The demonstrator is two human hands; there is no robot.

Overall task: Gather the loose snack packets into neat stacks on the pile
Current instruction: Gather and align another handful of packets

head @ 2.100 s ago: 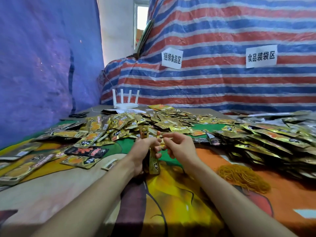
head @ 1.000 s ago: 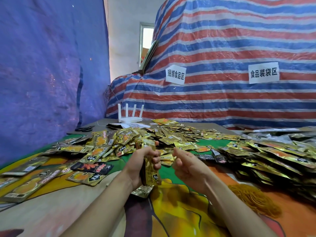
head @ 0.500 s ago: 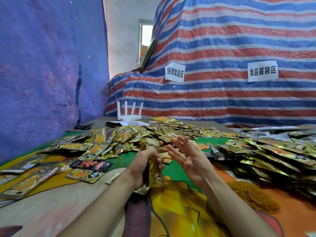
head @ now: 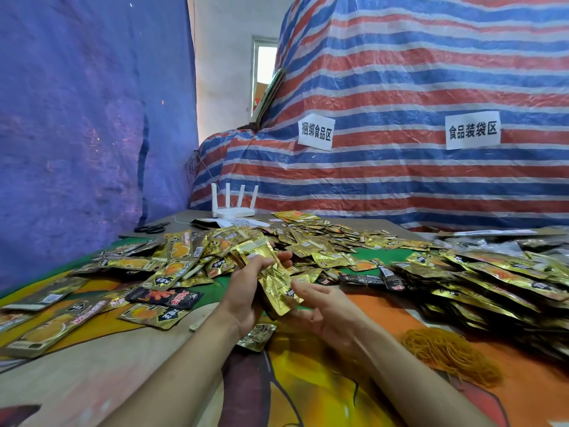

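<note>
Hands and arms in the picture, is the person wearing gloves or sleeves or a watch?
No gloves: the left hand and right hand are both bare. No sleeves either; the left forearm and right forearm are uncovered right down to the picture's bottom edge. Neither wrist shows a watch or bracelet. I see no rings, though some fingers are hidden.

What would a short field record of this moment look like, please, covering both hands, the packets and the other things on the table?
Left hand: grips a bundle of gold packets
Right hand: open, palm up, beside the bundle's lower end
Loose packets: scattered at left and middle
Pile: dark and gold packets heaped at right
Rubber bands: orange heap in front of the pile
Far edge: white router, scissors
</note>
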